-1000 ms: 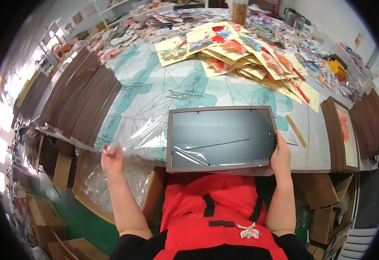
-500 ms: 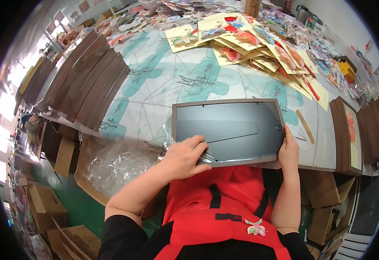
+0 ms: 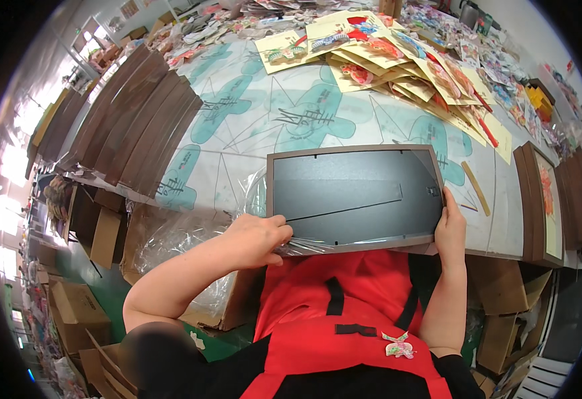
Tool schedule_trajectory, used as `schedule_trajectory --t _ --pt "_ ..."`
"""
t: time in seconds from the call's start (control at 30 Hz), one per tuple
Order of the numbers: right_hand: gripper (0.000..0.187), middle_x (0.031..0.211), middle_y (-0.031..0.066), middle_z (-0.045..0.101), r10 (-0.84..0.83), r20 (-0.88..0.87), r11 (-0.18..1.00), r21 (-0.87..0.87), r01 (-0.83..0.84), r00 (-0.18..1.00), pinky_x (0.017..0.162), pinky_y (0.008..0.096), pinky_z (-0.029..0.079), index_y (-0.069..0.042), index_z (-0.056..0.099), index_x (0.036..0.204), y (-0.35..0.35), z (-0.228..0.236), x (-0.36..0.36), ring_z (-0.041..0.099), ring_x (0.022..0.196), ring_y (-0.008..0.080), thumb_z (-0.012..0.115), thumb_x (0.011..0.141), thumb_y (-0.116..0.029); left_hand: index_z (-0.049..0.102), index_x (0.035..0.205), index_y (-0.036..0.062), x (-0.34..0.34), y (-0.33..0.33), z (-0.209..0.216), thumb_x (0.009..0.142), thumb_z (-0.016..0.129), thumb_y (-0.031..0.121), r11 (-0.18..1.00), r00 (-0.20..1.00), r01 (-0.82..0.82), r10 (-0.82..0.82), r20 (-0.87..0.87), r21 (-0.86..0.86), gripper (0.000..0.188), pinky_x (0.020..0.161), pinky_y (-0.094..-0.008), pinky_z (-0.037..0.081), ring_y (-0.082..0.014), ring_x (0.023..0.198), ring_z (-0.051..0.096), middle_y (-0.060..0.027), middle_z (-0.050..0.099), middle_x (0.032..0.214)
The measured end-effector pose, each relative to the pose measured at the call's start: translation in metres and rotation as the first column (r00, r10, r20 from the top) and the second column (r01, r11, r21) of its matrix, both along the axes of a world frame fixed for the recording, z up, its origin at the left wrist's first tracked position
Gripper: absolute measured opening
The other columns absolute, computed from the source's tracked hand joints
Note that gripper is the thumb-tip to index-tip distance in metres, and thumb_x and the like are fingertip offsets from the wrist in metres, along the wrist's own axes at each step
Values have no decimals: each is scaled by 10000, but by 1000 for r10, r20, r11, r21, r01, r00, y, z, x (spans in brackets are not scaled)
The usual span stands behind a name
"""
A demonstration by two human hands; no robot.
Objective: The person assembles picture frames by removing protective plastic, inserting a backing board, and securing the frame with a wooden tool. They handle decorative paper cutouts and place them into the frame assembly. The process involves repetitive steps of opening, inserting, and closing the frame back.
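A picture frame (image 3: 351,199) with a brown rim lies back side up at the near table edge, its dark backing and slanted stand flap showing. My right hand (image 3: 450,225) grips its right edge, fingers along the outer side. At the lower left corner, my left hand (image 3: 259,238) is closed on clear plastic film (image 3: 307,248). The film is bunched along the near rim and also stands out beyond the left rim. Part of my left fingertips is hidden in my grip.
Stacked brown frames (image 3: 128,120) stand on the left, with more frames (image 3: 537,206) on the right. Yellow cards with colourful figures (image 3: 404,66) are piled at the back. A thin wooden strip (image 3: 476,188) lies right. Below left is a cardboard box (image 3: 237,299) holding clear plastic.
My left hand has moved left, from over the frame's lower left part to its corner, pulling the film. The frame has shifted slightly right with my right hand.
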State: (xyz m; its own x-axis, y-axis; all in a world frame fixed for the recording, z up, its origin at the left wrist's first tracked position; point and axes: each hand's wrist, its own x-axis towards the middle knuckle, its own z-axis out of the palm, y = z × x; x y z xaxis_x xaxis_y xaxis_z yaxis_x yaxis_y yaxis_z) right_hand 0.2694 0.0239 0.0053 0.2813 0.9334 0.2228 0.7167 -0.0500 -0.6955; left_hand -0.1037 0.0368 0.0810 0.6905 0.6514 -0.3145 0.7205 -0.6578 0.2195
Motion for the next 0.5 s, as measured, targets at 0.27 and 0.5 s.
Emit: schedule_trajectory --t 0.27,0.5 --pt "418 1262 241 544 -15 -16 1000 -23 14 1000 989 357 402 42 441 1321 -8 -2 2 518 1195 346 344 915 37 507 750 81 -17 -39 -54 699 618 94 910 945 -55 -85 315 411 122 537 -366 459 -250 627 559 -66 497 678" --pt "405 1222 262 553 -7 14 1000 18 7 1000 968 376 416 46 456 1307 -11 -3 2 534 1151 374 351 916 34 536 824 75 -38 -59 -132 647 619 24 836 851 -273 -21 524 476 201 578 -370 421 -260 642 511 -78 477 691"
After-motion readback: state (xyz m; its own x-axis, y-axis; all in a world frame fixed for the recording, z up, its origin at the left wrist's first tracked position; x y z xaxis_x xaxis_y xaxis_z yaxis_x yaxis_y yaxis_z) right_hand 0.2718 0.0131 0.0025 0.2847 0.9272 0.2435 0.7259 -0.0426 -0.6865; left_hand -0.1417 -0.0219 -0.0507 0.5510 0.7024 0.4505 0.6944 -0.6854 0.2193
